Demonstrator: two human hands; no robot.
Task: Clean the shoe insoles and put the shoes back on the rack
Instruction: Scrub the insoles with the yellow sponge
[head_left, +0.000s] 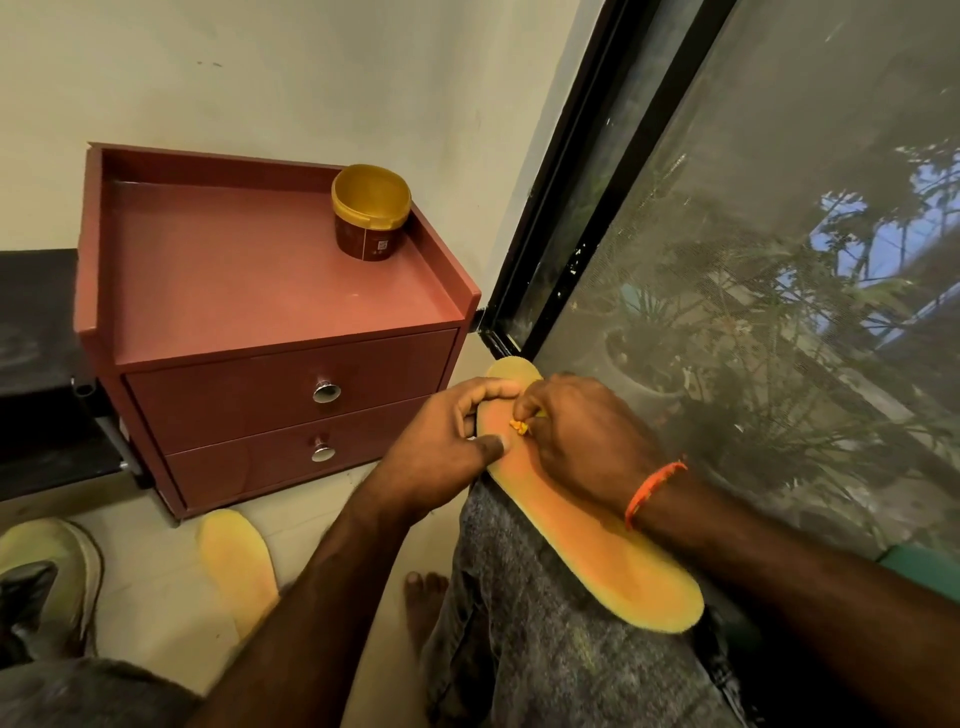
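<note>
Head view is showing the right hand (576, 441) pinching a small yellow scrap (519, 426) in a closed grip, pressing it onto the orange insole (597, 540), probably to rub one spot clean. Left hand (441, 447) is gripping the insole's edge, thumb on top and fingers curled round the toe end, apparently steadying it against the rubbing. Lying across the person's knee (519, 597), likely for firm backing, the insole is sitting directly under both hands, its heel pointing back toward the body. Left of that insole, a second, paler insole (236, 566) is lying on the floor, with a shoe (57, 577) further left. Beyond the insole, a red drawer cabinet (280, 322) is carrying an open tub (371, 218).
</note>
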